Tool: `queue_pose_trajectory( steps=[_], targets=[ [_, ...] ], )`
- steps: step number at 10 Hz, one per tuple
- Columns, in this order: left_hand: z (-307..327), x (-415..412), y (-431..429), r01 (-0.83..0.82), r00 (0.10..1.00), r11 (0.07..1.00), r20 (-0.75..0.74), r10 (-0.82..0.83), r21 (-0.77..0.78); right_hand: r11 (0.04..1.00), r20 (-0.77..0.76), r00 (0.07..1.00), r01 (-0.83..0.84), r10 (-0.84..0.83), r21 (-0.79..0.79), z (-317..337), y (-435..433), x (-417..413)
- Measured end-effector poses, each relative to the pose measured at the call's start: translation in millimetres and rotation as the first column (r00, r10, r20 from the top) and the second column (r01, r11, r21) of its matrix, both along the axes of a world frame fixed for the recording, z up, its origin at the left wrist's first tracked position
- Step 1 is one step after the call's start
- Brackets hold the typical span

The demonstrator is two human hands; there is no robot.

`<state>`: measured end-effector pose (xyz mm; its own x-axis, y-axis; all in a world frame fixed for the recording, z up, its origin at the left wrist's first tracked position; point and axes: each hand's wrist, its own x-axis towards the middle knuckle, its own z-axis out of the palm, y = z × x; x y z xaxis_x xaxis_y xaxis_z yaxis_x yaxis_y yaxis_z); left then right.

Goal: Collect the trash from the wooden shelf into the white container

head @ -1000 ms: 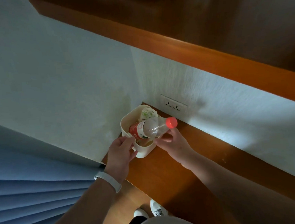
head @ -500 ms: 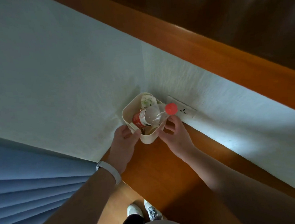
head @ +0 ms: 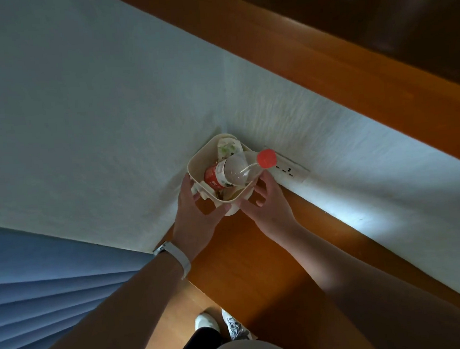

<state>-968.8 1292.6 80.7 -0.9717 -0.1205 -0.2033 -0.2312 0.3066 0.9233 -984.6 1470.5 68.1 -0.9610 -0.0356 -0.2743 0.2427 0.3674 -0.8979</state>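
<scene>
The white container [head: 195, 163] stands on the lower wooden shelf [head: 257, 257], in the corner against the wall. A clear plastic bottle [head: 231, 170] with a red cap and red label lies slanted in it, its neck sticking out over the right rim. A crumpled pale wrapper [head: 228, 148] sits behind the bottle. My left hand [head: 196, 212] clasps the container's left side and front corner. My right hand [head: 267, 207] holds its right side, fingers just under the bottle neck.
An upper wooden shelf [head: 352, 62] overhangs the wall. A wall socket [head: 291, 169] sits just right of the container. Blue pleated curtain [head: 39, 285] hangs at the left. My white shoes [head: 221, 323] show on the floor below the shelf edge.
My right hand has left the bottle's neck and now holds the container's side. Both hands have slid the container back toward the corner.
</scene>
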Motion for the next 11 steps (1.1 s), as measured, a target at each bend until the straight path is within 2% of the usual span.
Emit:
queue_pose_trajectory(
  steps=[3,6,8,9,11],
  targets=[
    [2.9,-22.1,14.4,0.026,0.999,0.996,0.021,-0.025,-0.085,0.999,-0.052,0.998,0.030,-0.029,0.027,10.4,11.9,-17.0],
    [7.5,-26.3,19.1,0.005,0.997,0.996,0.072,0.001,-0.088,0.988,-0.040,0.999,0.000,0.006,0.156,16.3,17.4,-24.6],
    [22.7,-18.0,10.3,0.075,0.989,0.986,0.141,-0.054,-0.148,0.973,-0.047,0.999,0.004,0.007,0.230,32.7,17.5,-13.9],
    [41.8,-2.7,2.0,0.150,0.985,0.949,0.119,-0.121,-0.278,0.951,-0.077,0.996,-0.021,0.047,0.309,46.8,21.6,-2.5],
    [69.9,32.2,-26.8,0.231,0.962,0.792,0.013,-0.271,-0.565,0.846,-0.209,0.955,-0.070,0.209,0.529,65.7,27.5,24.5]
  ],
)
